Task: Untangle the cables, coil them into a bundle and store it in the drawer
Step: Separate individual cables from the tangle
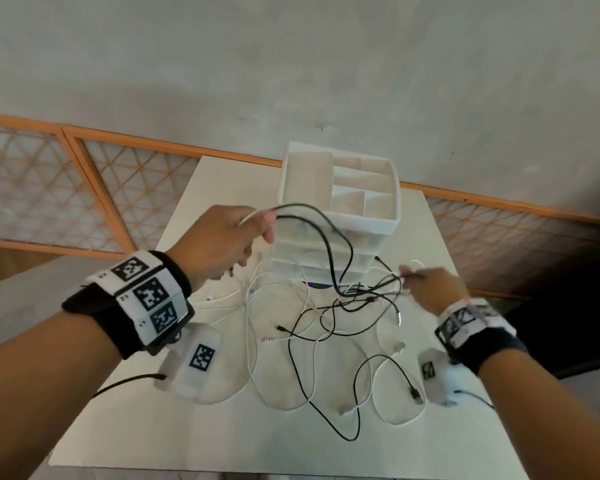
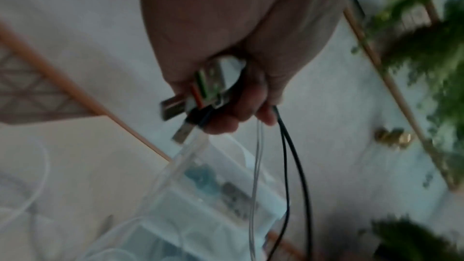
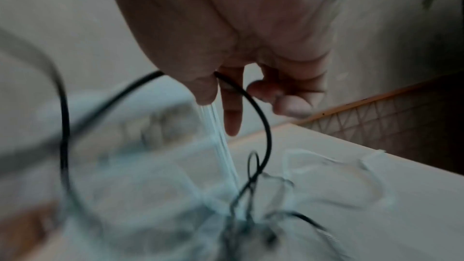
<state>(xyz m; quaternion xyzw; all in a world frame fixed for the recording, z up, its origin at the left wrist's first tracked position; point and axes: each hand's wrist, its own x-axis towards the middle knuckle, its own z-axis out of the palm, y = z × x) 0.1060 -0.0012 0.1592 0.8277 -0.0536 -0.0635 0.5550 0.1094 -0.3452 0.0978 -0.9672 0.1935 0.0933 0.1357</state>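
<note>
A tangle of black and white cables (image 1: 340, 306) lies on the white table (image 1: 194, 441) in front of a white drawer unit (image 1: 340, 216). My left hand (image 1: 229, 237) is raised at the left of the unit and grips several USB plug ends (image 2: 198, 94), with black and white cables (image 2: 288, 156) hanging from it. My right hand (image 1: 426, 285) is low at the right of the tangle and pinches a black cable (image 3: 253, 102) and white strands (image 3: 220, 136) between thumb and fingers. The knot (image 3: 251, 225) hangs below it, blurred.
The drawer unit has an open compartment tray (image 1: 361, 188) on top and closed translucent drawers (image 2: 200, 195) below. Loose cable loops and plugs (image 1: 414, 393) spread toward the table's front edge. An orange lattice railing (image 1: 84, 188) runs behind the table. Green plants (image 2: 426, 47) stand beyond it.
</note>
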